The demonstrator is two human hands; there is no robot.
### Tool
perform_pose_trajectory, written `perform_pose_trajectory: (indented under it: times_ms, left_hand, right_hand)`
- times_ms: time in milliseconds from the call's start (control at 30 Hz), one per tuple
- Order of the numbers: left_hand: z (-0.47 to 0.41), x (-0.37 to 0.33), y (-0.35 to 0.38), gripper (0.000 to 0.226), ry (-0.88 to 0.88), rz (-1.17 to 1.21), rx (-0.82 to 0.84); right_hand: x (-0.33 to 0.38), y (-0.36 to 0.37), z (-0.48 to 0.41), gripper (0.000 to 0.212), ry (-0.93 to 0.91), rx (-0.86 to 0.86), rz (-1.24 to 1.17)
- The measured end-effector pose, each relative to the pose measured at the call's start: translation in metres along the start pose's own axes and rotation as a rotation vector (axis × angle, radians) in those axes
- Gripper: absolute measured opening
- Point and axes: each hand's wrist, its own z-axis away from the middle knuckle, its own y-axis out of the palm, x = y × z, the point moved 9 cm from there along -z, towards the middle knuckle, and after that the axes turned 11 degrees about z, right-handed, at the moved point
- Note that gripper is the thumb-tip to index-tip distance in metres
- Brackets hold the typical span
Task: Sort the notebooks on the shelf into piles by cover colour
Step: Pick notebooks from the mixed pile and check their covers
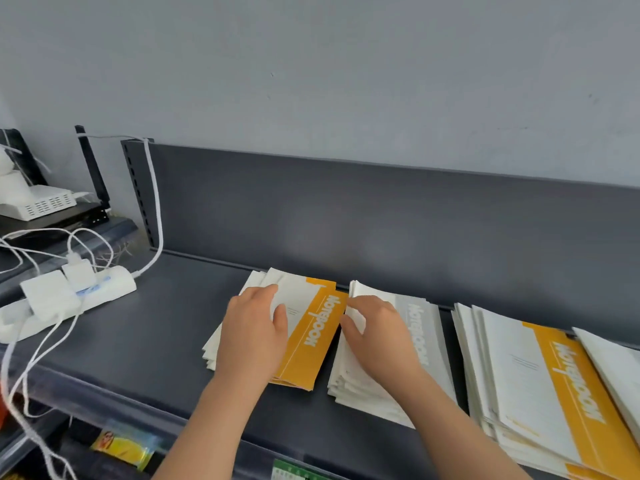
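Observation:
On the dark grey shelf (166,327) lie three piles of notebooks with white covers and a coloured band. The left pile (311,334) has an orange band on top; my left hand (251,336) rests flat on it with fingers straight. Just to its right sits a pile with a grey band (424,327). My right hand (377,336) lies on that pile, fingers reaching over its left edge. A larger, loosely fanned pile (554,382) with an orange band on top lies at the far right.
A white power strip (69,296) with plugs and several white cables sits at the shelf's left end. A white box (38,202) stands on a black device behind it. The shelf's back panel (346,216) rises behind the piles. Packaged goods (121,448) show on the shelf below.

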Motion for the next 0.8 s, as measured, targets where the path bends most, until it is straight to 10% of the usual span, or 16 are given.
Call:
perform_pose_trajectory:
  times_ms: [800]
  left_hand:
    - [0.164, -0.283, 0.211, 0.034, 0.417, 0.2, 0.376]
  right_hand:
    - [-0.273, -0.213, 0.198, 0.036, 0.383, -0.153, 0.34]
